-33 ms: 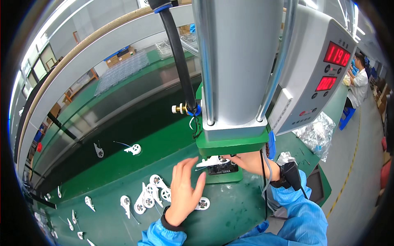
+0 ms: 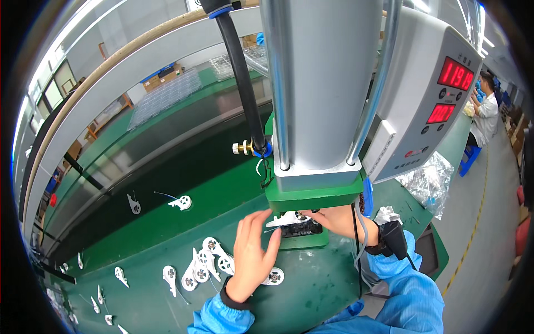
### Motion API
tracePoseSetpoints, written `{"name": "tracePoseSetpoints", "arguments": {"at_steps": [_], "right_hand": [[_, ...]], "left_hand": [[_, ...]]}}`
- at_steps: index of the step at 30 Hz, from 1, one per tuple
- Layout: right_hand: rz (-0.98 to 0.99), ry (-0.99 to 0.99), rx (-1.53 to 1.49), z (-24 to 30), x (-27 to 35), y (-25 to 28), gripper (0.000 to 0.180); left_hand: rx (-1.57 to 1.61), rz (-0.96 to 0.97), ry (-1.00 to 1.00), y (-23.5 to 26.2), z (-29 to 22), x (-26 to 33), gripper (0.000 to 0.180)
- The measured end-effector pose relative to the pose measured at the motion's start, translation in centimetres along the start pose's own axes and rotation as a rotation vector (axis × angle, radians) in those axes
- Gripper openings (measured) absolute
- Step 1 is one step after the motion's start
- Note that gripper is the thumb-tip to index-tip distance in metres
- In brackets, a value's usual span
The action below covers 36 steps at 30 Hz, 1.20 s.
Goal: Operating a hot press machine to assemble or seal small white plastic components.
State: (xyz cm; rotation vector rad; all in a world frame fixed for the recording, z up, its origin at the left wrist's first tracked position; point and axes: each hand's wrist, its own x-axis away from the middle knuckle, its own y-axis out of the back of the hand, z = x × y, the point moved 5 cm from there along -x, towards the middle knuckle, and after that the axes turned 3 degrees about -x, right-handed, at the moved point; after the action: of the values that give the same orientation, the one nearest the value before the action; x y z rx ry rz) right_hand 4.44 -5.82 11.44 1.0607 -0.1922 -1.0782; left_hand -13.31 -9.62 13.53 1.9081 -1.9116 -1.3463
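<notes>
Both frames are taken at the same instant, so nothing has changed between them: hands, part and press sit alike in each, and the work appears to be at the seating stage under the press (image 2: 314, 111), a judgement only. Landmark: the small dark fixture block (image 2: 301, 230) at the foot of the green press base (image 2: 314, 197). Item in hand: one white plastic part (image 2: 285, 220), flat, with a rounded body and a tapering tail; it lies on top of the fixture block, directly beneath the press base. Its long axis runs roughly left to right across the fixture, the narrow tail pointing toward the person's left and slightly down, the round end toward the right; finer detail is too small to tell. Left hand (image 2: 253, 253): just left of and below the fixture, fingers spread apart, fingertips (image 2: 274, 240) touching the tail end of the part, grip not closed around anything. Right hand (image 2: 334, 220): just right of the fixture, fingers curled in toward the round end; whether the grip is pinched on the part cannot be told. Loose stock: a cluster of like white parts (image 2: 208, 261) on the green tabletop (image 2: 311, 289), left of and below the fixture; two more well to its left.
</notes>
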Motion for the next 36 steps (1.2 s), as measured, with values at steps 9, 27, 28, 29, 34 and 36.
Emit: {"name": "tracePoseSetpoints", "arguments": {"at_steps": [9,27,28,29,34,36], "right_hand": [[-0.811,0.012,0.148,-0.7,7.8,3.9,0.024],[-0.127,-0.139,0.458,-6.1,6.8,-0.2,0.016],[-0.126,-0.140,0.458,-6.1,7.1,-0.3,0.016],[-0.103,-0.139,0.462,-5.8,7.2,-0.3,0.017],[-0.053,-0.136,0.441,-6.1,7.1,-1.3,0.022],[-0.096,-0.066,0.435,-7.1,7.3,-1.9,0.024]], "left_hand": [[0.385,0.167,0.271,-4.0,3.3,-0.5,0.017],[0.473,0.307,0.357,-4.8,3.7,-0.3,0.030],[0.459,0.316,0.351,-4.9,3.8,-0.3,0.032],[0.460,0.317,0.352,-4.9,3.6,-0.4,0.032],[0.461,0.335,0.355,-4.6,3.5,-0.4,0.029],[0.526,0.329,0.374,-5.1,3.7,-0.4,0.027]]}}
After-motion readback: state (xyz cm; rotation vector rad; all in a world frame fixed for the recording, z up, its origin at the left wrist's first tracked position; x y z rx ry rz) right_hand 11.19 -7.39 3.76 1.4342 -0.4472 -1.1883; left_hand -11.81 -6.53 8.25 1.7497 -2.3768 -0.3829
